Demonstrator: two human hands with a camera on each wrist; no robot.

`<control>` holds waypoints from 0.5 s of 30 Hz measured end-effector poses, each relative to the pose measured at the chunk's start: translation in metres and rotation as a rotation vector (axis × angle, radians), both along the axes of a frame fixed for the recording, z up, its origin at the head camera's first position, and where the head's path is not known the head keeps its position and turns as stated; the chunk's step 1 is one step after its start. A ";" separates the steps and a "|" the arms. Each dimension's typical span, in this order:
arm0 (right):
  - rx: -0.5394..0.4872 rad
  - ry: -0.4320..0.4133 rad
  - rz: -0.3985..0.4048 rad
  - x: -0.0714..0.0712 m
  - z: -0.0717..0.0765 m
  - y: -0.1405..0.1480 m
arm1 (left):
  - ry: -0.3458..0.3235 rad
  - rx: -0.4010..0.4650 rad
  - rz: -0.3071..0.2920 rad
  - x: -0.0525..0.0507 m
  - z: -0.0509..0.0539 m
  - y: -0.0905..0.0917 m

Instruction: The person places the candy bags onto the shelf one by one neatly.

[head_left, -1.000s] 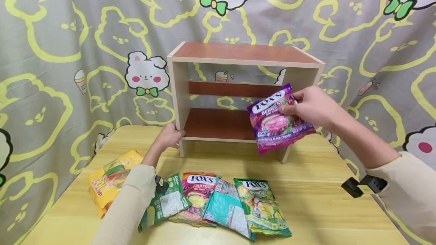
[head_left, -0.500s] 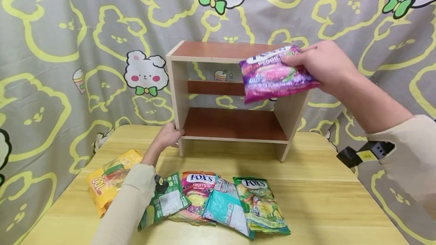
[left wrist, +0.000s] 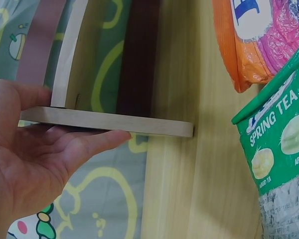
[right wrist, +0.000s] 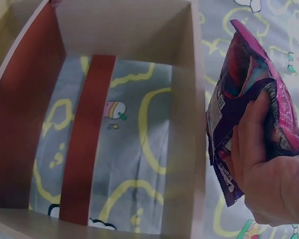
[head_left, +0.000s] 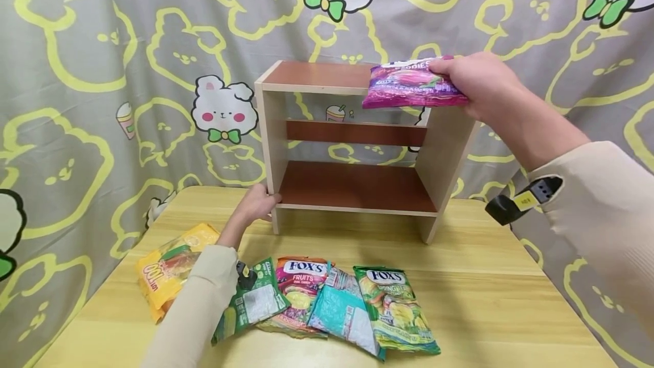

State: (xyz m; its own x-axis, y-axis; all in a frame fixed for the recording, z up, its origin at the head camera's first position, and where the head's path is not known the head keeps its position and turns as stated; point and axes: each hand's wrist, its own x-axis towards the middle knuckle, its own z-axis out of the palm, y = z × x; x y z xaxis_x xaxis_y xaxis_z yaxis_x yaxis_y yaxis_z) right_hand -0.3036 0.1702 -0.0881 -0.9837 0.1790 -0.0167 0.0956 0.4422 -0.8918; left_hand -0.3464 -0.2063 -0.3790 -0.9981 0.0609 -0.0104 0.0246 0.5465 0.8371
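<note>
My right hand (head_left: 482, 84) pinches a purple candy bag (head_left: 411, 87) labelled Berries, thumb on its upper face. The bag lies nearly flat in the air at the right part of the top board, covering that part; whether it touches cannot be told. In the right wrist view, the fingers wrap under the bag (right wrist: 224, 107) beside the top board. A small wooden shelf (head_left: 319, 75) with brown boards stands on the table. My left hand (head_left: 254, 204) grips its left side panel at the lower board; in the left wrist view, the thumb hooks over the panel (left wrist: 139, 124).
Along the table's (head_left: 490, 283) front lie a yellow bag (head_left: 168, 268), a green bag (head_left: 258, 297), an orange Fruits bag (head_left: 301, 283), a teal bag (head_left: 342, 314) and a Spring Tea bag (head_left: 395, 311). A patterned curtain (head_left: 168, 72) hangs behind.
My right hand has lifted the purple candy bag from in front of the shelf to the top board's height, tipping it from upright to nearly flat. The left hand keeps its grip.
</note>
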 end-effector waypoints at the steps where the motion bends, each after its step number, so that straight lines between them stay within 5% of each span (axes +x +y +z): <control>1: -0.001 -0.013 -0.005 -0.002 -0.001 0.000 | 0.002 0.001 0.000 -0.001 -0.001 0.001; 9: -0.165 -0.059 0.056 -0.012 -0.002 0.000 | 0.021 -0.021 0.002 -0.002 -0.001 0.000; 15: -0.549 -0.118 0.214 -0.018 0.005 0.011 | 0.018 -0.015 0.002 -0.003 -0.002 0.000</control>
